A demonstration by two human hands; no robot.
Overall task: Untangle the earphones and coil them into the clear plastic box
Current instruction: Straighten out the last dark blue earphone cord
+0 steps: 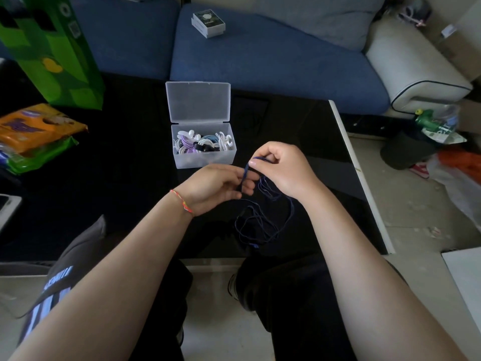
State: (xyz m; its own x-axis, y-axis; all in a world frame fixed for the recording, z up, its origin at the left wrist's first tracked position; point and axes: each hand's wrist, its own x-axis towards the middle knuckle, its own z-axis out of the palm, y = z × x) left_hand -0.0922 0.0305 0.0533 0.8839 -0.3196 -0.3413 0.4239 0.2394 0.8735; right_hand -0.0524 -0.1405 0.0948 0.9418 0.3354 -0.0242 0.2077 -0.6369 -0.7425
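In the head view, both hands work at the centre of the frame, just below the clear plastic box. The right hand has its fingers curled and pinches a bunch of dark blue earphones cord at its fingertips. The left hand holds the same cord a little lower, its fingers bent round the strand that runs between the two hands. The rest of the cord hangs in loose, crossing loops below and right of the hands, over the black table.

The box stands open above the hands, lid tipped back, already holding white, purple and blue coils.

The step in hand looks like untangling, with coiling not yet begun. To do it well, the person should probably keep one pinch fixed, find a free end in the hanging loops, and draw it back through each crossing slowly rather than tugging, since a thin cord tightens into knots. Letting the slack hang freely should help show which loop lies over which.
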